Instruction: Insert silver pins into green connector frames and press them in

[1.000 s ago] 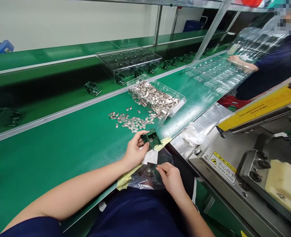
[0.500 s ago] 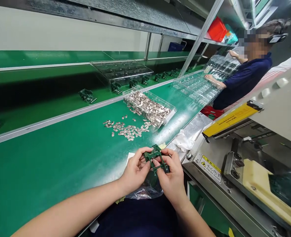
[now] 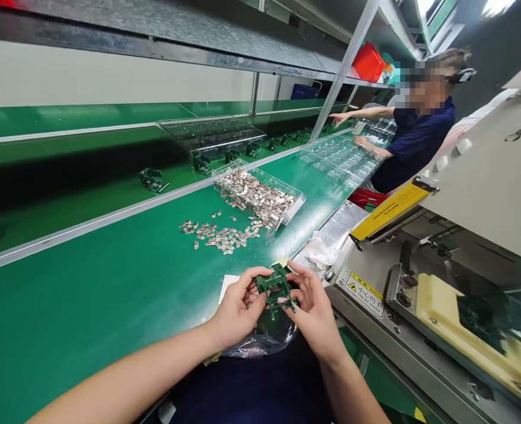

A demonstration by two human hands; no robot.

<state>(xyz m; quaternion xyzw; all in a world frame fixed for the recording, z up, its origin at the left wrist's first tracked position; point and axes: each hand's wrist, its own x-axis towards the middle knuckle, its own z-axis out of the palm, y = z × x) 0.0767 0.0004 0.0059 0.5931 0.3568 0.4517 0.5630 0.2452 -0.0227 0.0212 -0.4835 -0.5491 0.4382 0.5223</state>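
At the flat green bench's near edge, the fingers of our left hand and right hand pinch opposite sides of a dark-green, open-framed, plastic-looking part, which we judge light, stiff, breakable and best held by its outer edges.

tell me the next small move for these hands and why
Probably a gentle press with the right hand's thumb while the left hand steadies the green part: the left fingers and thumb pinch its left side, and the right thumb is at its lower right edge.
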